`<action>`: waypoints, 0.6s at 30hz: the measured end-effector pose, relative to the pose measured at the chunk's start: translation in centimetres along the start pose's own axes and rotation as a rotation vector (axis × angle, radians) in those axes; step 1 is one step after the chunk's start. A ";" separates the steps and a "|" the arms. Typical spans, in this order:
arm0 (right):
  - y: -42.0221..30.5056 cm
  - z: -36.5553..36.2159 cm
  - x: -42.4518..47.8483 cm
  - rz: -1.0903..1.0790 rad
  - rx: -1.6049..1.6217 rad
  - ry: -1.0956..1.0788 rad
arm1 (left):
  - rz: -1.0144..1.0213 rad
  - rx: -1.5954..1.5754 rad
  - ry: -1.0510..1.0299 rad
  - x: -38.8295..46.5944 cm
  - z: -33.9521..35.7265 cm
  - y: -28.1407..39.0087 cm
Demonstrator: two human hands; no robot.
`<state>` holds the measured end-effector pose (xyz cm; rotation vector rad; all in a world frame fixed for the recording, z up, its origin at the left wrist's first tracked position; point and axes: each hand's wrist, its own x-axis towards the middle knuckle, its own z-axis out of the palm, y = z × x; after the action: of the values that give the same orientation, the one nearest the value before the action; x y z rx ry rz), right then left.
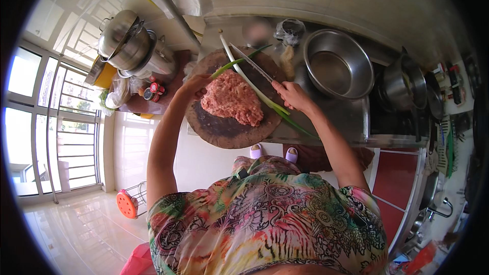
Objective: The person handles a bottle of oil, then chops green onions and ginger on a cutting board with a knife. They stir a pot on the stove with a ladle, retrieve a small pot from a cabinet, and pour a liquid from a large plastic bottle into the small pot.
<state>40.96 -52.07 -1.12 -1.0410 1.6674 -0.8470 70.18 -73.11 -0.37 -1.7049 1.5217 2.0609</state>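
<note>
A round wooden chopping block (244,137) carries a mound of pink minced meat (231,99). My left hand (195,87), at the block's left side, grips a green scallion leaf (223,69) that slants up and right above the meat. In my right hand (291,95) is the handle of a kitchen knife (252,63), seen nearly edge-on, its blade pointing up and left. Blade and leaf cross in the view; whether they touch I cannot tell. A long scallion stalk (244,76) lies diagonally across the block, its white end beyond the far rim and its green end past the near right rim.
Right of the block are a tan lumpy piece (288,63), a plastic bag (290,30) and a wide steel basin (340,65). A steel pot (405,80) stands on the stove farther right. Stacked steel pots (126,42) and small jars (154,91) occupy the left counter.
</note>
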 end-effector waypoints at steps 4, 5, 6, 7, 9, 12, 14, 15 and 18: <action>1.5 1.2 1.5 -0.152 -0.268 0.074 | 0.096 0.229 0.151 1.2 0.2 -0.8; 1.9 1.0 1.6 -0.075 -0.240 0.024 | 0.157 0.285 0.163 1.5 -0.2 -0.9; 0.6 1.1 0.8 0.005 -0.216 -0.042 | 0.207 0.328 0.179 2.0 -1.0 -1.9; 0.0 1.0 0.1 0.090 -0.189 -0.096 | 0.261 0.380 0.188 2.0 -1.1 -2.2; 0.7 0.9 -0.3 0.132 -0.108 -0.109 | 0.448 0.620 0.332 1.6 -0.6 -2.0; 1.1 0.3 -1.3 0.214 -0.039 -0.114 | 0.443 0.807 0.429 -2.1 1.6 0.9; 0.7 -0.2 -2.3 0.239 -0.021 -0.126 | 0.391 0.867 0.479 -3.3 2.0 1.6; 0.5 -0.5 -2.8 0.234 -0.018 -0.136 | 0.390 0.894 0.514 -3.4 1.9 1.6; -0.1 -0.9 -3.7 0.228 -0.038 -0.164 | 0.437 0.856 0.554 -2.6 -0.3 1.3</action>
<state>40.74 -48.63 0.60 -0.9004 1.6303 -0.5681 70.60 -72.64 2.49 -1.6868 2.5897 0.7279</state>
